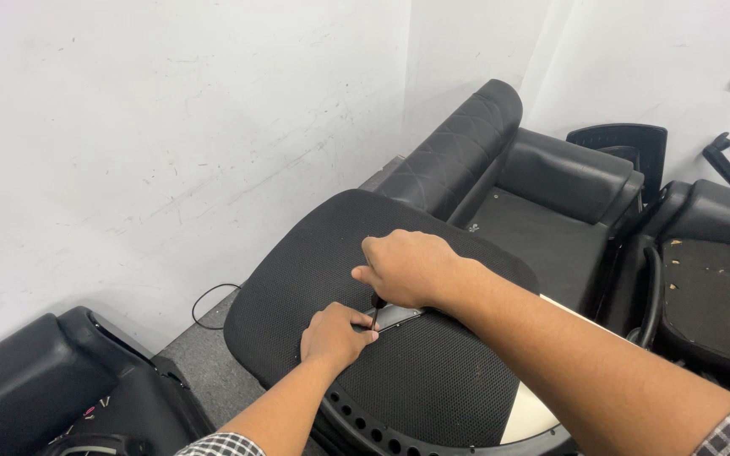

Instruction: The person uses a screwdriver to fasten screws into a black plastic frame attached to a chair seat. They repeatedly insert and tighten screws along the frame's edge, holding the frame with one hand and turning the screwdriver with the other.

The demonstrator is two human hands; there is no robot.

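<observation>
Your right hand point(407, 268) is fisted round a screwdriver point(376, 309) while your left hand point(337, 335), at 7 o'clock, pinches the metal plate point(394, 317) on the mesh seat point(314, 262).

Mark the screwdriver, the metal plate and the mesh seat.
screwdriver point(375, 309): head view, dark shaft below the right hand.
metal plate point(397, 316): head view, its grey face.
mesh seat point(297, 262): head view, bare mesh left of the hands.

Black quilted sofa point(542, 177) well beyond the fingers, black armchair point(711, 270) far right of them, black cable point(209, 306) on grey floor point(204, 363) left, white wall point(171, 127) behind, black chair part point(35, 371) lower left.
</observation>
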